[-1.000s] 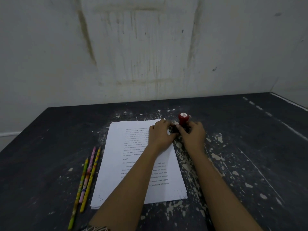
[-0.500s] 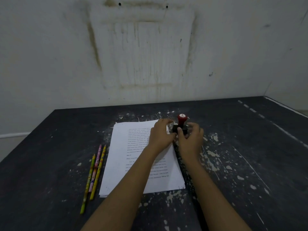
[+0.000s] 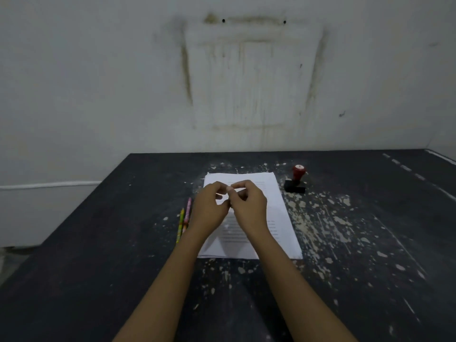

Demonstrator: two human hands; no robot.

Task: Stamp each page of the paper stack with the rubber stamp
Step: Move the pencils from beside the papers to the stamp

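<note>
The white paper stack, printed with lines of text, lies flat on the dark table. The rubber stamp, a red knob on a black base, stands upright on the table just right of the stack's far corner, with no hand on it. My left hand and my right hand hover together over the upper half of the stack. Their fingers are curled and the fingertips meet. I see nothing held between them. The hands and forearms hide the middle of the top page.
A few coloured pencils lie side by side just left of the stack. The tabletop is speckled with pale paint chips, mostly to the right. A stained white wall rises behind the table's far edge.
Both hands have let go of the stamp and moved left, over the paper. The stamp now stands alone to the right of the stack. The camera has tilted up.
</note>
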